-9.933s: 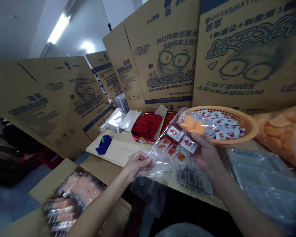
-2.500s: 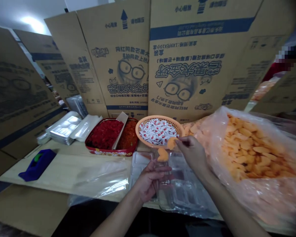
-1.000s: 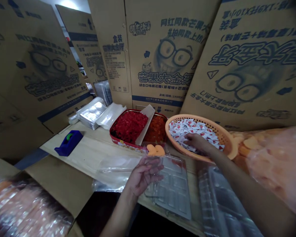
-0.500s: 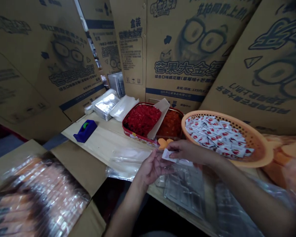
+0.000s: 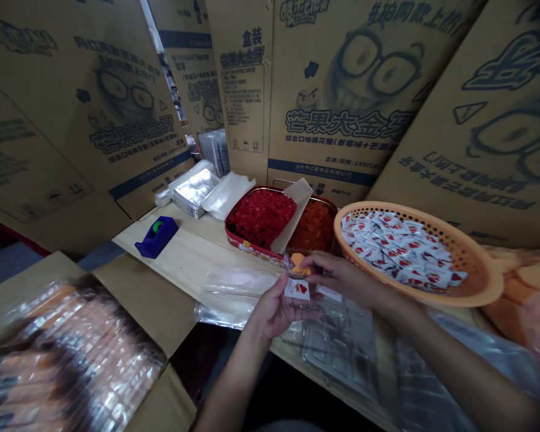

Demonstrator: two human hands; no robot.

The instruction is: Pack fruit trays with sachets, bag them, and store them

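My left hand [image 5: 276, 309] is closed round a small clear plastic tray [image 5: 292, 257], its fingers under the near part. In the tray's near part lies a white sachet [image 5: 297, 289] with a red print. An orange flower-shaped piece [image 5: 297, 261] sits in the far part. My right hand [image 5: 330, 275] pinches the near right side of this piece with thumb and forefinger; its other fingers are curled and partly hidden. Below the hands a larger clear moulded tray [image 5: 342, 342] rests on the table.
An orange colander [image 5: 481, 273] full of similar sachets stands right. Behind the hands is a red tin [image 5: 252, 249] with red and orange bits. Further left are a blue tape dispenser [image 5: 157, 237], clear packs [image 5: 195, 189] and an open carton [image 5: 139, 294]. Tall cartons [image 5: 342, 144] wall the back.
The white sachet has gone from my right fingers into the near part of the small tray. My right hand has shifted to the orange piece. The left hand keeps its hold.
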